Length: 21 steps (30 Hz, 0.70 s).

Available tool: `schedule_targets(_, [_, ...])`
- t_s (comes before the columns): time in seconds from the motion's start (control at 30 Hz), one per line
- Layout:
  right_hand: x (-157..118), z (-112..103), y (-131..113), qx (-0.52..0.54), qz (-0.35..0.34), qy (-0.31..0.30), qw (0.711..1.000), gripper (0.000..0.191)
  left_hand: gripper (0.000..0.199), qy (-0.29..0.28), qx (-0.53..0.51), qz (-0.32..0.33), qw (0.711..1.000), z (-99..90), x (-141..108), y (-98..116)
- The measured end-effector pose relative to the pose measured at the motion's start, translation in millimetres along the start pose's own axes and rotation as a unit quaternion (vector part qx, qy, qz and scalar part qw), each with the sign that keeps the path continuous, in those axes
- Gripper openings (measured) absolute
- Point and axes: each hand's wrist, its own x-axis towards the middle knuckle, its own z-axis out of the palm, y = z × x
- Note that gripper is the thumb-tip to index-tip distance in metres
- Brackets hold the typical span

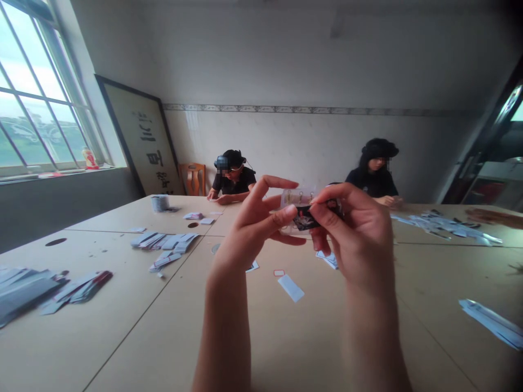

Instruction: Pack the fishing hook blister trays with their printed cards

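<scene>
In front of me, above the table, my left hand and my right hand hold a small clear plastic packet between them. Several small gold-coloured pieces show through its upper part. A black printed card lies across the packet's lower part; whether it is inside or on the front I cannot tell. The left thumb presses on the packet's left side. At the right edge, the thumb and index finger of the right hand pinch the card and packet. Below them on the table lie a white paper strip and a small red-bordered label.
Stacks of pale cards and folded papers lie on the left. A scattered pile and another bundle are on the right. A tape roll stands farther back. Two people sit across the table.
</scene>
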Motion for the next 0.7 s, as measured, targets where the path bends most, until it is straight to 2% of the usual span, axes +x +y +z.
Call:
schedule_targets(0.13, [-0.8, 2.4, 0.4, -0.025, -0.011, 0.019, 0.999, 0.011, 0.028, 0.008, 0.005, 0.001, 1.000, 1.0, -1.2, 0.3])
schedule_targets(0.27, [-2.7, 9.0, -3.0, -0.082, -0.023, 0.071, 0.994, 0.009, 0.029, 0.026, 0.023, -0.014, 0.999, 5.5, -2.1, 2.7])
schedule_targets(0.43, [-5.6, 14.1, -7.3, -0.150, -0.064, 0.119, 0.979, 0.008, 0.021, 0.035, 0.018, -0.024, 0.999, 11.7, -1.5, 6.0])
schedule_targets(0.7, [-5.8, 13.7, -3.1, -0.167, -0.069, 0.132, 0.975, 0.006, 0.018, 0.038, -0.003, -0.020, 0.999, 13.6, 0.5, 2.6])
